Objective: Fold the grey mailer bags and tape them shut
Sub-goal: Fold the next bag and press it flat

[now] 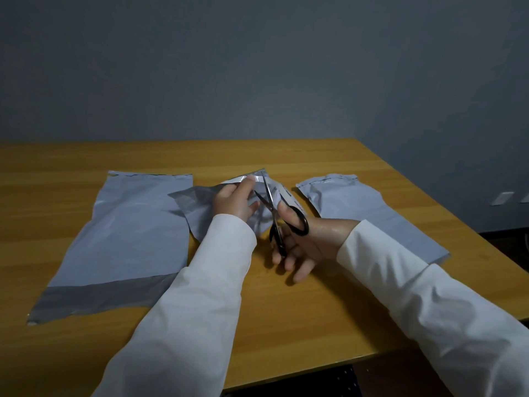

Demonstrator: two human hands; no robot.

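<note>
While both hands work at the middle of the table, the items stand as follows.

Table (pixel 329 305): yellow-brown wood, its right edge running diagonally from far to near.
Left mailer bag (pixel 123 239): grey, flat and unfolded on the left; a darker strip crosses its near end.
Middle mailer bag (pixel 197 207): grey, crumpled, partly lifted off the table at its far end.
Right mailer bag (pixel 380 213): grey, flat on the right, reaching the table's right edge.
Tape strip (pixel 243 179): pale, curved, at the far end of the middle mailer bag.
Left hand (pixel 234 202): fingertips pinching the tape strip.
Scissors (pixel 279 219): black handles, blades parted and pointing far, at the tape strip.
Right hand (pixel 303 239): gripping the scissors, thumb through the upper loop.
Sleeves (pixel 200 296): white, covering both forearms.
</note>
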